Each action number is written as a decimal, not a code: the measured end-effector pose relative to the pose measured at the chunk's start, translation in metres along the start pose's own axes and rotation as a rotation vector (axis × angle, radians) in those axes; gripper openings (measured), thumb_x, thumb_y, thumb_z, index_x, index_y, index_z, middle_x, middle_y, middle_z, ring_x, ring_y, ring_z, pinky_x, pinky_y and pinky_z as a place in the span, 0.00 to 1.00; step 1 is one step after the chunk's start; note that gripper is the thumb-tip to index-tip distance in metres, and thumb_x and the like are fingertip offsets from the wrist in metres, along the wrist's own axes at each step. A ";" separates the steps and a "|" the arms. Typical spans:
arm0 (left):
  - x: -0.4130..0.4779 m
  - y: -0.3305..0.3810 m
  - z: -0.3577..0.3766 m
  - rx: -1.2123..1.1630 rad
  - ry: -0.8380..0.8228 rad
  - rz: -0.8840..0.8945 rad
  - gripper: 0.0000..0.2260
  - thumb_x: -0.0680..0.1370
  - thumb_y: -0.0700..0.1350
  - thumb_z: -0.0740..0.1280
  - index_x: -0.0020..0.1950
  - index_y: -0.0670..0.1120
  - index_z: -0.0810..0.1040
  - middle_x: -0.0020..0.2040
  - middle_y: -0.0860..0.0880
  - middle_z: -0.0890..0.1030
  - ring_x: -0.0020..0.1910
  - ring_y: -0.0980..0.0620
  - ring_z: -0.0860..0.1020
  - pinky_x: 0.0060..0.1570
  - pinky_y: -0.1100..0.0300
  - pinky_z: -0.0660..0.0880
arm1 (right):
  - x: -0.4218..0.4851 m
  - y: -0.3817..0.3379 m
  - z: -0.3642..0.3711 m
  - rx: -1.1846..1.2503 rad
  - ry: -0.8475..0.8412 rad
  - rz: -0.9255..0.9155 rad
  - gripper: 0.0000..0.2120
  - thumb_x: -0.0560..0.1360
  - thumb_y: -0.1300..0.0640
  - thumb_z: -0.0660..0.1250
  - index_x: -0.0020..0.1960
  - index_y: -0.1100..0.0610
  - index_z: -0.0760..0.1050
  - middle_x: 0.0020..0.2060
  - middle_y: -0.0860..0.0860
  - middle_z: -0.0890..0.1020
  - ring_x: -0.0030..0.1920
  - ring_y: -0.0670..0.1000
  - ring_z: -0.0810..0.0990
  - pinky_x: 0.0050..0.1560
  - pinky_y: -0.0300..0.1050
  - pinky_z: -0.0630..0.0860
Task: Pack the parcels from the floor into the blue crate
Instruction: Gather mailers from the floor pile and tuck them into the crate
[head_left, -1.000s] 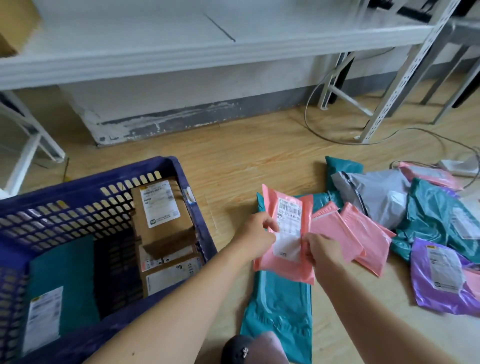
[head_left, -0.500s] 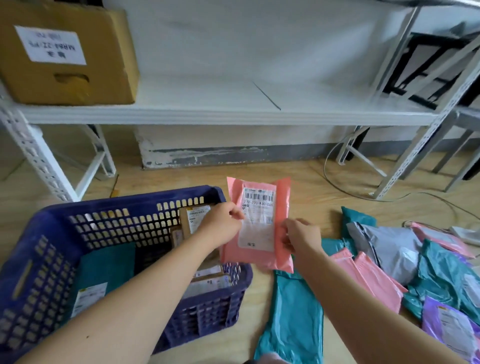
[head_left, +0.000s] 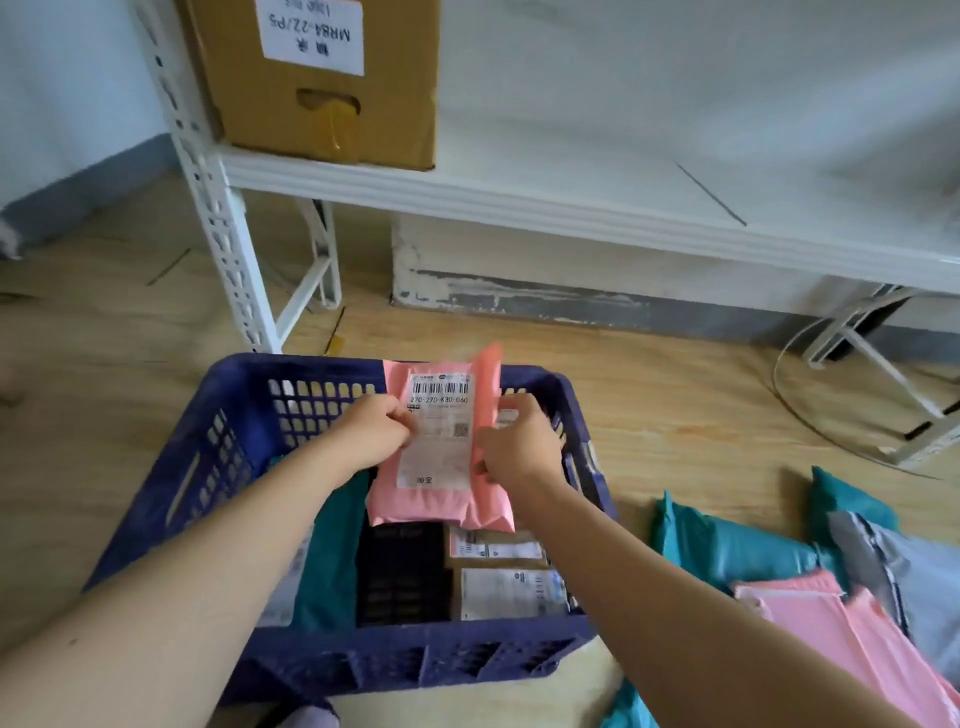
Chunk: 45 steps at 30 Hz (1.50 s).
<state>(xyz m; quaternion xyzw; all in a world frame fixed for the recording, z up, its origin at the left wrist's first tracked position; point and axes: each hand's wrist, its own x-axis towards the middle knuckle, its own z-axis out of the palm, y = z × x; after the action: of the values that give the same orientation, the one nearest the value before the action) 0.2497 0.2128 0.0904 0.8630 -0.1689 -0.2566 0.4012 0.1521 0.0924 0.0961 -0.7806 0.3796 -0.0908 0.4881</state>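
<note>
- Both hands are on the pink parcel (head_left: 441, 467), holding it label-up above the blue crate (head_left: 228, 447), over the crate's far half
- Left hand (head_left: 371, 431) is closed on the parcel's left edge, fingers curled onto the white shipping label (head_left: 439, 431)
- Right hand (head_left: 517, 444) pinches the right edge, thumb on top of the pink wrap
- Barcode end of the parcel points away from the person, reaching past the crate's far rim in this view
- Down inside the crate: a teal parcel (head_left: 332, 561) along the left side, brown cardboard boxes (head_left: 498, 571) with white labels on the right, and a dark strip of crate floor between them
- On the wooden floor (head_left: 675, 395) to the right of the crate, more parcels wait: a teal one (head_left: 727, 551), a grey one (head_left: 904, 577) and pink ones (head_left: 841, 629) overlapping each other
- Behind the crate stands a white metal shelf (head_left: 519, 202) carrying a cardboard carton (head_left: 322, 88) with a white label
</note>
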 end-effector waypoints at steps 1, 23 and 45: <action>0.008 -0.015 0.000 -0.017 0.009 -0.031 0.10 0.75 0.33 0.62 0.42 0.46 0.77 0.43 0.51 0.77 0.42 0.53 0.73 0.35 0.62 0.67 | 0.005 0.000 0.014 -0.042 -0.041 0.001 0.18 0.73 0.64 0.59 0.62 0.53 0.66 0.47 0.54 0.81 0.44 0.58 0.83 0.46 0.56 0.81; 0.109 -0.155 0.062 0.136 -0.216 -0.219 0.30 0.75 0.28 0.59 0.76 0.46 0.58 0.70 0.45 0.68 0.64 0.47 0.72 0.57 0.57 0.74 | 0.092 0.082 0.149 -0.197 -0.376 0.189 0.25 0.74 0.67 0.59 0.69 0.55 0.65 0.51 0.50 0.79 0.43 0.46 0.76 0.27 0.29 0.68; 0.110 -0.182 0.080 1.011 -0.235 0.141 0.40 0.71 0.48 0.72 0.77 0.45 0.53 0.78 0.45 0.46 0.77 0.47 0.45 0.74 0.46 0.47 | 0.088 0.126 0.177 -1.530 -0.640 -0.380 0.36 0.78 0.50 0.60 0.76 0.61 0.44 0.71 0.65 0.63 0.72 0.63 0.60 0.74 0.59 0.43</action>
<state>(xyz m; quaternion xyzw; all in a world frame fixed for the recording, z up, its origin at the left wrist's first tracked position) 0.3083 0.2228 -0.1286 0.9008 -0.3732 -0.2104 -0.0708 0.2402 0.1254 -0.1180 -0.9343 0.0427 0.3353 -0.1136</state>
